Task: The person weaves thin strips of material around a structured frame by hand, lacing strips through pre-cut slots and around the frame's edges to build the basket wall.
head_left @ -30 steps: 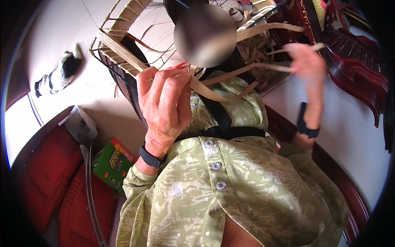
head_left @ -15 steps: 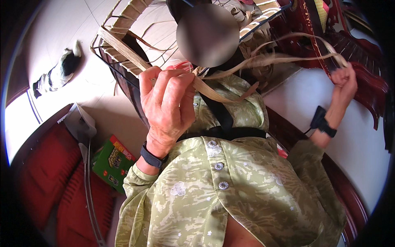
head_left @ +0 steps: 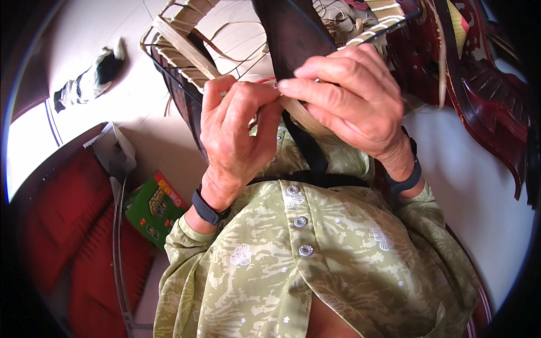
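Close together in front of my chest, both hands are closed in a pinch. My left hand [head_left: 236,127] grips a flat tan fibre strip [head_left: 307,119] where it meets a tan-wrapped bar [head_left: 186,48]. That bar belongs to a dark wire frame [head_left: 147,52] with strip wound around its sides. My right hand [head_left: 360,104] has thumb and forefinger on the same strip, touching or nearly touching the left fingertips. A bit of red [head_left: 266,80] shows just behind the fingers. The fingertips hide the exact joint between strip and frame.
A cat [head_left: 93,81] lies on the pale floor at the far left. Left of me are a green box [head_left: 155,211], red cushions [head_left: 62,225] and a grey object with a long stem [head_left: 115,149]. Loose strips [head_left: 344,19] lie beyond the hands; carved dark-red furniture [head_left: 496,107] stands at right.
My right hand has come in from the far right to beside my left hand. The long strip it was pulling out no longer stretches to the right. My left hand keeps its pinch.
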Available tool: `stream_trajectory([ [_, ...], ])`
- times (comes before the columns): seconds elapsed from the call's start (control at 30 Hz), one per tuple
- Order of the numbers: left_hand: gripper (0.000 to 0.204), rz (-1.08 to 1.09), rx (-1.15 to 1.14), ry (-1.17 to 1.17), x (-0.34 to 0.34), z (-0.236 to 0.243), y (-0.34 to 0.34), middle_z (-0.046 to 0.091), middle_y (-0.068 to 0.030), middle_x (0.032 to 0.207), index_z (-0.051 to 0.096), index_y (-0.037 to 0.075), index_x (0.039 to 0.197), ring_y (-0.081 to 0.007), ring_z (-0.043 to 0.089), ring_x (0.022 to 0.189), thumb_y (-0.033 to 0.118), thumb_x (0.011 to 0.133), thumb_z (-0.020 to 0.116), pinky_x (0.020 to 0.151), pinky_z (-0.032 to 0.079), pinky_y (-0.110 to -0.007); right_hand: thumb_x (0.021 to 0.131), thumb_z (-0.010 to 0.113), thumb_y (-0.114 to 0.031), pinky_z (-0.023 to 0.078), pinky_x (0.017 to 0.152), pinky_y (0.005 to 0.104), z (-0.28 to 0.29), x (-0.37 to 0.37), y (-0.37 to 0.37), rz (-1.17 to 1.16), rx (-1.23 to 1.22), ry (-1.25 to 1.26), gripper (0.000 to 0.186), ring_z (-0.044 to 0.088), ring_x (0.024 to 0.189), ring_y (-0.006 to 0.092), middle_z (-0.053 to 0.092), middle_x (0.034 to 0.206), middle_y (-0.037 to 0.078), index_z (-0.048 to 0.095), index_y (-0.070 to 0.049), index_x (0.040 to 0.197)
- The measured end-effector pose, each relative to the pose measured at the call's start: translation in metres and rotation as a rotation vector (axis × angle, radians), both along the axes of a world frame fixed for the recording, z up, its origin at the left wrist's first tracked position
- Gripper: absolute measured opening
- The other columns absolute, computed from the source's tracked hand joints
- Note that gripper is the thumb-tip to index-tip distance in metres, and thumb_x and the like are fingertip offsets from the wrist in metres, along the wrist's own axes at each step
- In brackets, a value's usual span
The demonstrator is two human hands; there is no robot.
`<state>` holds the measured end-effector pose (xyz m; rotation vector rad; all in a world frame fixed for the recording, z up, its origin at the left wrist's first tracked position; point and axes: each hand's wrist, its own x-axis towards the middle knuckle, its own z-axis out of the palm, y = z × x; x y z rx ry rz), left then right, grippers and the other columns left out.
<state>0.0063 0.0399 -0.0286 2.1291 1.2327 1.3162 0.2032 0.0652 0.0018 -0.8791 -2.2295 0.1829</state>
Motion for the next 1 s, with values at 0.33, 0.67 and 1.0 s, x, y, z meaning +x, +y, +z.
stream_trajectory([
  [0.33,0.031,0.005,-0.003,0.047,0.000,0.001,0.000,0.064,-0.0045,0.087,0.060,0.005,0.095,-0.0241,0.059,0.075,-0.004,0.070,0.077,0.077,0.046,-0.037,0.069,0.073,-0.002,0.044,0.061,0.0341,-0.001,-0.017,0.030,0.117,-0.090,0.048,0.016,0.059,0.067,0.0251,0.063,0.080,0.007,0.068,-0.004,0.084],
  [0.67,0.036,-0.013,-0.145,0.088,-0.002,0.001,-0.010,0.061,-0.0108,0.104,0.061,0.004,0.102,-0.0323,0.059,0.092,0.000,0.071,0.079,0.082,0.049,-0.041,0.079,0.064,-0.010,0.052,0.065,0.0422,0.011,-0.029,0.052,0.187,-0.343,-0.559,0.007,0.066,0.075,0.0333,0.060,0.078,0.012,0.063,-0.003,0.082],
  [1.0,0.032,-0.006,-0.042,0.200,0.001,-0.005,-0.007,0.059,-0.0074,0.099,0.066,0.005,0.102,-0.0280,0.059,0.094,0.002,0.072,0.078,0.081,0.050,-0.038,0.077,0.065,-0.001,0.054,0.072,0.0371,0.021,-0.028,0.054,0.169,-0.342,-0.417,0.010,0.067,0.081,0.0308,0.067,0.086,0.013,0.066,0.000,0.087],
])
